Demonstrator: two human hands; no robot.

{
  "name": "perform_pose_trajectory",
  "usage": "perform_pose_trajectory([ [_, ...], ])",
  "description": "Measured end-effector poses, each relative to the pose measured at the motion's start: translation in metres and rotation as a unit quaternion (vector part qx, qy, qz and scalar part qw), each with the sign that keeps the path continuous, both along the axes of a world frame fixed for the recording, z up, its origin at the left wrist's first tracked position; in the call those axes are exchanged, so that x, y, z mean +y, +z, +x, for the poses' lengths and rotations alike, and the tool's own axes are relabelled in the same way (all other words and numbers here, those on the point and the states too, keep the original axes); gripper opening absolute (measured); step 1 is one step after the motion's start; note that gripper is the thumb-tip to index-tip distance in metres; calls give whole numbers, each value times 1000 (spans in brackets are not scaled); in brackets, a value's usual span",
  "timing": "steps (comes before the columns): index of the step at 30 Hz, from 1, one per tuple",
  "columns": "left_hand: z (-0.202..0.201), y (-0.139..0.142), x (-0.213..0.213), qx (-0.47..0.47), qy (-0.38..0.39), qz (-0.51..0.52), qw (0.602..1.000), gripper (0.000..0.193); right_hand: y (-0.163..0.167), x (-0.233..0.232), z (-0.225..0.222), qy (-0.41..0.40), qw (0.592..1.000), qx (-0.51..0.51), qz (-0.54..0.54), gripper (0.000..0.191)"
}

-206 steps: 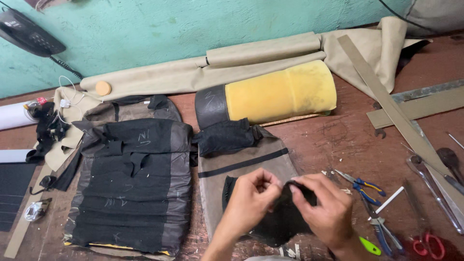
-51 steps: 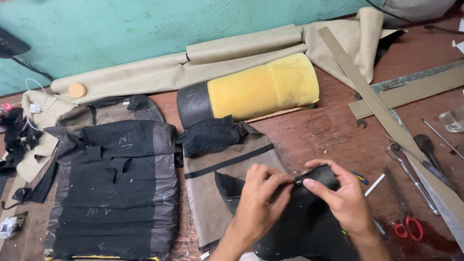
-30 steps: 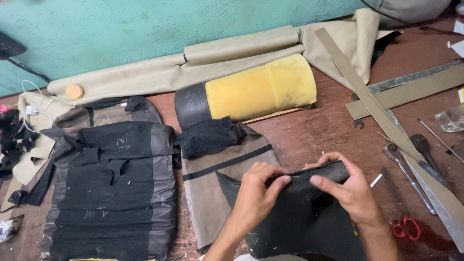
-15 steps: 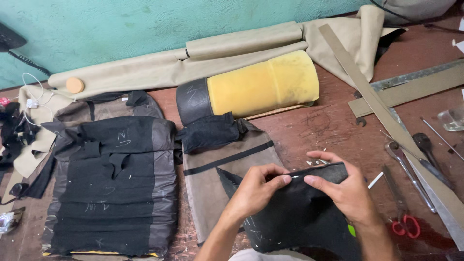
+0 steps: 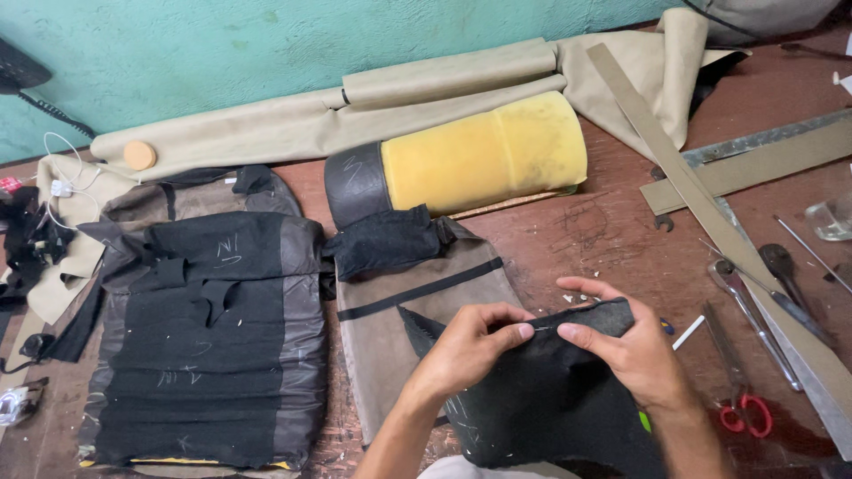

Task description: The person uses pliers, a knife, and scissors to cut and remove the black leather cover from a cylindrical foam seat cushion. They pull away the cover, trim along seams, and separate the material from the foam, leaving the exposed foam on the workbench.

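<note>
Black fabric piece (image 5: 550, 399) sat on the brown panel (image 5: 390, 310), top edge pinched in both grips: left hand (image 5: 466, 346), right hand (image 5: 635, 350). Versus earlier, the hands had spread apart, edge pulled taut. Scissors (image 5: 741, 404) right of the grip.

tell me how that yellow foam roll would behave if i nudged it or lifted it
The yellow foam roll would probably roll if pushed across its length, since it lies on its curved side on the table. It looks like bare foam, so likely light and squashy. The dark cover on one end may make that end slightly heavier.
</note>
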State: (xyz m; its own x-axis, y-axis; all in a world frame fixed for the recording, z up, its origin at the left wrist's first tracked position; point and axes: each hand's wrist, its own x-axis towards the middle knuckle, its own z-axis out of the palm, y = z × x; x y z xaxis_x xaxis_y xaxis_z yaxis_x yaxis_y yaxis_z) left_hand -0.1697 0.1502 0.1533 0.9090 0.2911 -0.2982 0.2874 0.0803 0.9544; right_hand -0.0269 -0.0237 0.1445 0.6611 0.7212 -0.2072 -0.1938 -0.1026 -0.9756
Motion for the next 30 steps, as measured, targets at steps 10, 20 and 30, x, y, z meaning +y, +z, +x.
perform_pose_trajectory([
  [10,2,-9,-2,-34,-33,-80,996,21,0,-4,3,24,1000,12,14,55],
  [20,1,-2,-3,-16,-13,18,1000,16,-5,-6,2,13,1000,10,21,54],
  [30,2,-4,-6,-53,-53,-46,996,14,-5,-13,8,60,997,32,31,57],
])
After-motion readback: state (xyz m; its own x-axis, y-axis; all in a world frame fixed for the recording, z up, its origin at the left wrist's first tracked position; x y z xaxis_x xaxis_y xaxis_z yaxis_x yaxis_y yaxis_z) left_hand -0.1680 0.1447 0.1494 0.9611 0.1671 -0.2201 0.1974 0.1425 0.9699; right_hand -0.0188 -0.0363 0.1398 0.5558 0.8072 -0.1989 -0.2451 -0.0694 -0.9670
